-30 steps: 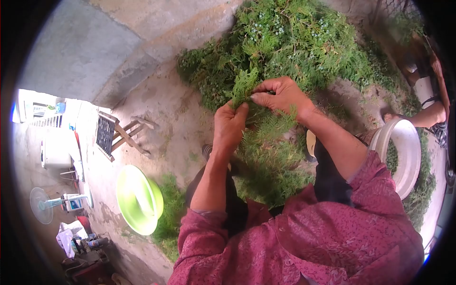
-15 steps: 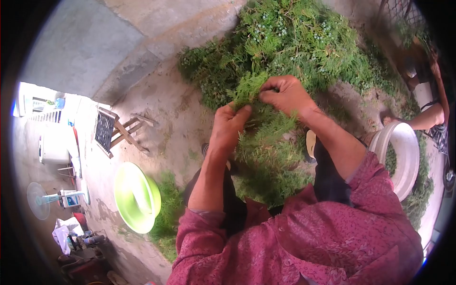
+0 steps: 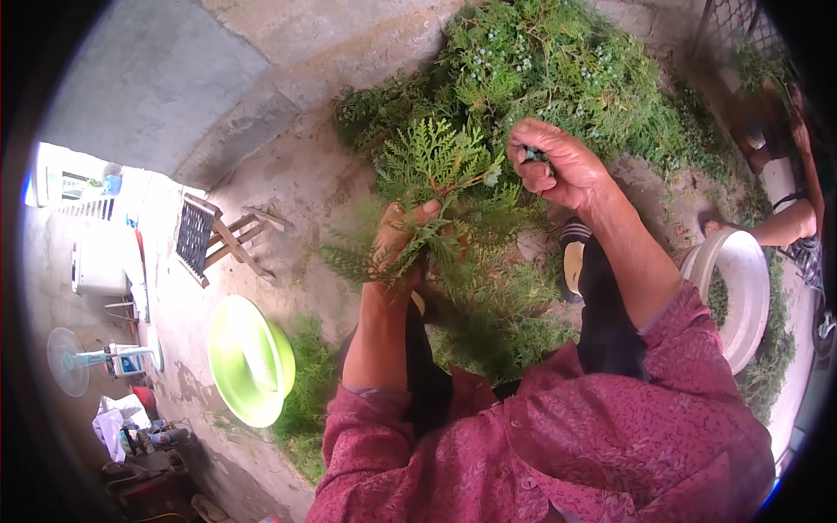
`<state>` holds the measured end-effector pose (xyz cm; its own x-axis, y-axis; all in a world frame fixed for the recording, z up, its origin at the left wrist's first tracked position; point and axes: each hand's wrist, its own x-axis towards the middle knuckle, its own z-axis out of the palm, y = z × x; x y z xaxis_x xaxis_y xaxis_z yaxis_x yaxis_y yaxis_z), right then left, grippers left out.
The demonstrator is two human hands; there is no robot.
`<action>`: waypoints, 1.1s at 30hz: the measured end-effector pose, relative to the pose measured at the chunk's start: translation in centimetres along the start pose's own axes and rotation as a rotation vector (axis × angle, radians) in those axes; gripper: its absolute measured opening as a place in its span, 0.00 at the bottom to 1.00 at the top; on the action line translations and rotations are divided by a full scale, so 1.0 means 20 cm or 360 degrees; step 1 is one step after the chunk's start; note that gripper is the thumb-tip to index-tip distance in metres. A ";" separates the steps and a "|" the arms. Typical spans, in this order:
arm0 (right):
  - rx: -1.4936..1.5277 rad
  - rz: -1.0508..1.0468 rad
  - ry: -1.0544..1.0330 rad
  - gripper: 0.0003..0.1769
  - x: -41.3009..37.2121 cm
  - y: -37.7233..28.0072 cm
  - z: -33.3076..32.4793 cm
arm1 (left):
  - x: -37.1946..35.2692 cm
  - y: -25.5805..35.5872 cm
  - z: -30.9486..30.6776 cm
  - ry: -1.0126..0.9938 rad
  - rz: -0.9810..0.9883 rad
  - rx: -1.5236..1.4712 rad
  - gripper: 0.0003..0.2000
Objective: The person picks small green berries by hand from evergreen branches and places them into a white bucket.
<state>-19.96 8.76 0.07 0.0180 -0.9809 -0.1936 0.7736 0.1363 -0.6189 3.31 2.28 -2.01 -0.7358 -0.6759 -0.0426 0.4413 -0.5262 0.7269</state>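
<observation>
A flat-leaved cypress-like sprig (image 3: 440,161) is gripped in my left hand (image 3: 397,240), its fronds fanning out above and across the fingers. Just to the right, my right hand (image 3: 567,170) is curled with its palm side up, closed around several small blue-green cones (image 3: 534,155). The two hands are apart. Beyond them lies a large heap of cut evergreen branches (image 3: 558,78), dotted with pale cones. Loose clippings (image 3: 506,322) cover the ground between my feet.
To the left stand a lime-green basin (image 3: 228,392) and a folding stool (image 3: 196,240), with a fan (image 3: 70,361) farther off. A white bucket (image 3: 757,305) sits at my right. Another person's leg (image 3: 780,220) shows at the far right edge.
My right hand has drawn away to the right from the sprig and now holds cones. The left hand has lowered slightly and turned, with the fronds spread wider.
</observation>
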 end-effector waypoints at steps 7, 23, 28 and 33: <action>-0.0536 0.0236 0.0101 0.13 -0.03 0.06 0.06 | 0.03 -0.01 0.11 0.0047 -0.0294 0.0029 0.12; -0.1011 0.0186 -0.0101 0.01 -0.05 0.06 0.11 | 0.07 -0.10 0.16 0.0023 -0.0311 0.0884 0.17; -0.1483 -0.0058 -0.0002 0.05 -0.03 0.08 0.10 | 0.09 -0.13 0.13 0.0067 0.0095 0.1531 0.14; -0.1930 -0.0246 -0.0040 0.09 -0.03 0.08 0.09 | 0.08 -0.14 0.10 0.0120 0.0054 0.1624 0.09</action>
<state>-17.55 9.37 0.63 0.0007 -0.9988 -0.0487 -0.3231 0.0459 -0.9453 -0.08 3.73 -2.77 -0.6811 -0.7317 -0.0284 -0.2123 0.1602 0.9640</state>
